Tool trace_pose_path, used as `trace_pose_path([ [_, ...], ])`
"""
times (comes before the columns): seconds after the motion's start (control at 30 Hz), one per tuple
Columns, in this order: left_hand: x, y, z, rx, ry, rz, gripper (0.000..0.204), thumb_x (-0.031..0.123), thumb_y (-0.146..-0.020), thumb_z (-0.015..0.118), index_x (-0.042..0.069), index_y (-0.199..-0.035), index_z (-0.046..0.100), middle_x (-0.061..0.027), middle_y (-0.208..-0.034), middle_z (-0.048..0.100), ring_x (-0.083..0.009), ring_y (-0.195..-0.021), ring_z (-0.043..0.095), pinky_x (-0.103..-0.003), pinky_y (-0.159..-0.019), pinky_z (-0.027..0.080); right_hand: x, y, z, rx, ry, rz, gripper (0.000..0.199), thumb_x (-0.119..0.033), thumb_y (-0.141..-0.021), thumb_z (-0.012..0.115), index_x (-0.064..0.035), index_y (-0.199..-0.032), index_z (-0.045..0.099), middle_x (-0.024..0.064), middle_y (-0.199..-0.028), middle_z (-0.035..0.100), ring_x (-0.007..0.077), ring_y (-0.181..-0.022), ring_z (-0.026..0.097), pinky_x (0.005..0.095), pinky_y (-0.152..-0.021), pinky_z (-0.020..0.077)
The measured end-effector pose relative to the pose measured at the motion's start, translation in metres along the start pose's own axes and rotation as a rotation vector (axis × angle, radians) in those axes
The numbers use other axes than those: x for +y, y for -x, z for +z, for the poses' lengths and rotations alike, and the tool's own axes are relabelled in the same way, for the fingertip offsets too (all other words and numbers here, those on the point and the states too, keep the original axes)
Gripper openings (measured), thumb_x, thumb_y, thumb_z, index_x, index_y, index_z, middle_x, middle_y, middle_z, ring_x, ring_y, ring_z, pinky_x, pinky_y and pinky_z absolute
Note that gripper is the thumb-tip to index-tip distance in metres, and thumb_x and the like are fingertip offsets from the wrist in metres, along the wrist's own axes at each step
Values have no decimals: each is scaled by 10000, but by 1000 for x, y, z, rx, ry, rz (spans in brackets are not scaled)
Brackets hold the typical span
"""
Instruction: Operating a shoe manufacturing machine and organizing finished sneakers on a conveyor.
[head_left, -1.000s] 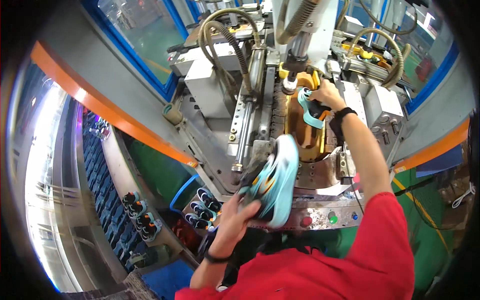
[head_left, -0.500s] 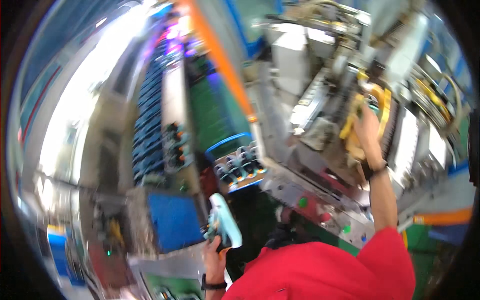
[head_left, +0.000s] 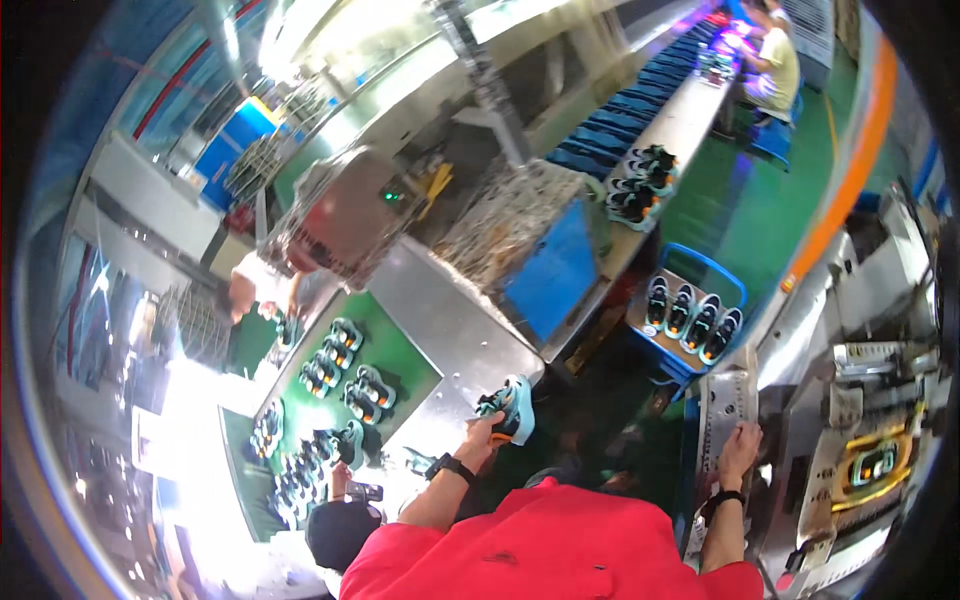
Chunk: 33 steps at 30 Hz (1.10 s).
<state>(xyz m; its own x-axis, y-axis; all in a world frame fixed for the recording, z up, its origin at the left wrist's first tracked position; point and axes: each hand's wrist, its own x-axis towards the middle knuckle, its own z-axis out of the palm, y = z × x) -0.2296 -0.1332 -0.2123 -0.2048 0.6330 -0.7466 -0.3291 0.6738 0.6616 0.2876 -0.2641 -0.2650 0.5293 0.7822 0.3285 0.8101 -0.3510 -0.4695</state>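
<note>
My left hand point(head_left: 484, 432) is closed round a black and pale-blue sneaker point(head_left: 515, 408) with an orange accent. The shoe is held over the corner of a metal-edged table. My right hand point(head_left: 740, 448) is at the edge of a perforated metal panel point(head_left: 728, 400) on the machine to my right, with its fingers partly bent and nothing visible in it. Beyond that hand, a yellow frame point(head_left: 868, 440) in the machine surrounds a small dark and pale-green piece, too small to make out.
Several sneakers stand on a green-topped table point(head_left: 405, 325) at left, where a person in a dark cap point(head_left: 342, 532) and another person work. A blue-railed cart point(head_left: 652, 322) carries more shoes. An orange post point(head_left: 850, 180) rises by the machine. People sit along a far conveyor point(head_left: 680, 125).
The view has turned left. My right hand has left the yellow frame and come to the machine's panel. My left hand still holds the sneaker, now by the green-topped table's corner.
</note>
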Motion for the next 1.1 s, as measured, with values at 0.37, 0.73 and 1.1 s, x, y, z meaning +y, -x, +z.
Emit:
trace_pose_path([
  [0.37,-19,-135,-126,526,-749,389,728,284,-720,752,-3,-1265,365,-288,-1114,599,-462,-994,609,-497,-849,495,-130,-158,-17,138,-95,-183,209,-103,-901,624,-18,-1091,600,146,-1018,618,271,-889,621,358,-803,492],
  [0.73,36,-111,-104,575,-548,228,734,394,-765,728,65,-1316,371,-255,-1143,596,-445,-1020,606,-492,-857,485,-433,-367,99,-134,-301,-462,302,-202,-975,529,-25,-1216,577,152,-1143,630,280,-1069,610,370,-939,462],
  [1.1,273,-321,-286,744,21,222,681,312,-676,758,-114,-1119,464,-311,-1089,622,-405,-1017,636,-420,-890,500,-434,-421,168,-382,321,-245,382,-293,-1006,432,49,-1076,588,239,-927,574,393,-855,533,403,-795,434],
])
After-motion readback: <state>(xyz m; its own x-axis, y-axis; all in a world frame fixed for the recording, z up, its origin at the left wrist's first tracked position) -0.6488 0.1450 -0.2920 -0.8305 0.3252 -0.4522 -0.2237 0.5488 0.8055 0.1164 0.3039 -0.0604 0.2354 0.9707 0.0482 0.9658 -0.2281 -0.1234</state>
